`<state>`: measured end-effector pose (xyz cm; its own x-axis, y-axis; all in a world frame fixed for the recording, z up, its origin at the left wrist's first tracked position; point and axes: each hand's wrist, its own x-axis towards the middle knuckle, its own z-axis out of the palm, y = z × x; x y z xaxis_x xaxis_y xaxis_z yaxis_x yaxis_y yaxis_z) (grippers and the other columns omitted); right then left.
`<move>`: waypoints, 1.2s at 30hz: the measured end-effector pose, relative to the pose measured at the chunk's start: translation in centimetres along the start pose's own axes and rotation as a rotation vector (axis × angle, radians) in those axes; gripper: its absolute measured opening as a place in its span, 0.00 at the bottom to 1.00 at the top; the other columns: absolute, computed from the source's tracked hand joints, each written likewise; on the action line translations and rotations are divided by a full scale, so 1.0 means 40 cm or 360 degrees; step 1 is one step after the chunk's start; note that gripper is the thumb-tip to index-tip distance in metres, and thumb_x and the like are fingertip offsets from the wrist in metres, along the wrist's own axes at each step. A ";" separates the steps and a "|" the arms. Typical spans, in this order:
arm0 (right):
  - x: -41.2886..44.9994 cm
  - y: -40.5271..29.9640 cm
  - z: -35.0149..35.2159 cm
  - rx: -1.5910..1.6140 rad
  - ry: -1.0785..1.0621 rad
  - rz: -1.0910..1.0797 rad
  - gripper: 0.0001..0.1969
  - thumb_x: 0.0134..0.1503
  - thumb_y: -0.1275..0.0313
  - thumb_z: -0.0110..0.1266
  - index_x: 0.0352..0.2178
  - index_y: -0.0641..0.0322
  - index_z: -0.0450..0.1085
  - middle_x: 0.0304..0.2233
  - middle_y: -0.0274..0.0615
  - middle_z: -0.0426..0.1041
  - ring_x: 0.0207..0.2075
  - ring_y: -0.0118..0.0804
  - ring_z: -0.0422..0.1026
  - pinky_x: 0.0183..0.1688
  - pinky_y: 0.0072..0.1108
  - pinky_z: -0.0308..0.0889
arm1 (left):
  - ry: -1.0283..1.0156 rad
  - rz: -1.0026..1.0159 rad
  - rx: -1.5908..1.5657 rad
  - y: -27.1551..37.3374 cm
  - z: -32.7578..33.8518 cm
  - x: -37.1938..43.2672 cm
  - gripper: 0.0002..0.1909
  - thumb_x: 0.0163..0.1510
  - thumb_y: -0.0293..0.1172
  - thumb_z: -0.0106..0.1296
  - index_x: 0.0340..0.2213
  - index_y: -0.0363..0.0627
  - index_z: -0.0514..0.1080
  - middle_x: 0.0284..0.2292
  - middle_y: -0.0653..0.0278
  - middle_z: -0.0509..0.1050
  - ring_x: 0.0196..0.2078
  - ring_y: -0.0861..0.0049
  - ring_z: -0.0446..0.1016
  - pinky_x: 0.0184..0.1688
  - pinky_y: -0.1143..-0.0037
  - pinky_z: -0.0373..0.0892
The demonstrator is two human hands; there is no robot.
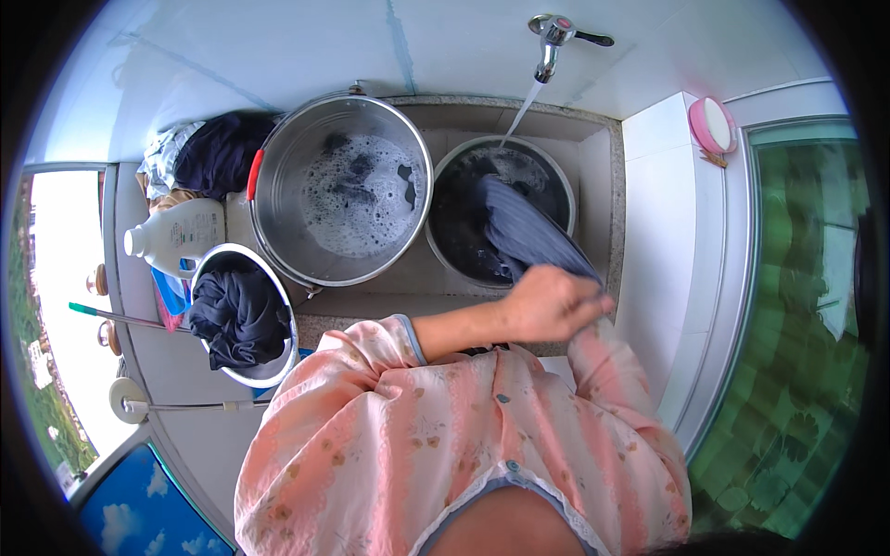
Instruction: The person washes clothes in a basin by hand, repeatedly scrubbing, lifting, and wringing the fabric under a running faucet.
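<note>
My left hand (548, 306) grips a wet dark blue-grey cloth (528, 222) above the near right rim of a metal basin (571, 201). The cloth stretches down from the fist, and its far end dips into the dark, slightly foamy water (455, 208). My right sleeve (608, 358) reaches up to the same spot, where the right hand is mostly hidden by the left, so its grip is unclear. A chrome tap (549, 52) on the wall runs a stream of water (520, 115) into the far side of the basin.
Left of the basin stands a large metal bucket (278, 229) of sudsy water. A smaller pail (292, 340) holds dark cloth (240, 316). Beyond are a white detergent jug (177, 233) and piled clothes (222, 153). The stone sink edge (617, 187) and tiled wall (653, 243) bound the right.
</note>
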<state>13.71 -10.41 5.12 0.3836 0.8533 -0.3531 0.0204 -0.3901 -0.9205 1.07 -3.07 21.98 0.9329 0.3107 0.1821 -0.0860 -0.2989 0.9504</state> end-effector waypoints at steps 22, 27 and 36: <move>0.020 0.046 0.009 -0.0019 -0.0020 0.0026 0.14 0.56 0.72 0.50 0.43 0.65 0.67 0.41 0.42 0.71 0.43 0.32 0.68 0.47 0.23 0.64 | -0.0234 0.0100 -0.0161 -0.090 0.011 -0.006 0.12 0.47 0.35 0.52 0.18 0.39 0.67 0.17 0.51 0.67 0.21 0.59 0.69 0.25 0.67 0.65; 0.038 0.037 0.022 -0.0018 -0.0073 -0.0011 0.14 0.55 0.72 0.50 0.43 0.65 0.67 0.41 0.42 0.71 0.43 0.32 0.68 0.47 0.23 0.64 | 0.0057 -0.0480 0.0548 -0.123 -0.081 0.024 0.21 0.52 0.49 0.47 0.17 0.45 0.72 0.20 0.55 0.73 0.26 0.57 0.74 0.28 0.65 0.70; -0.005 0.061 0.037 -0.0018 -0.0107 0.0029 0.14 0.55 0.72 0.50 0.44 0.65 0.67 0.42 0.42 0.70 0.44 0.32 0.68 0.48 0.23 0.64 | 0.0151 -0.0813 0.0114 -0.369 0.026 -0.021 0.20 0.54 0.46 0.50 0.31 0.37 0.71 0.26 0.50 0.74 0.30 0.58 0.75 0.33 0.68 0.69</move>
<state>12.31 -11.04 2.69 0.3209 0.8673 -0.3806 0.0245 -0.4094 -0.9120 1.92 0.14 7.51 0.8137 0.5122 -0.2750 0.3989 -0.1478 0.9050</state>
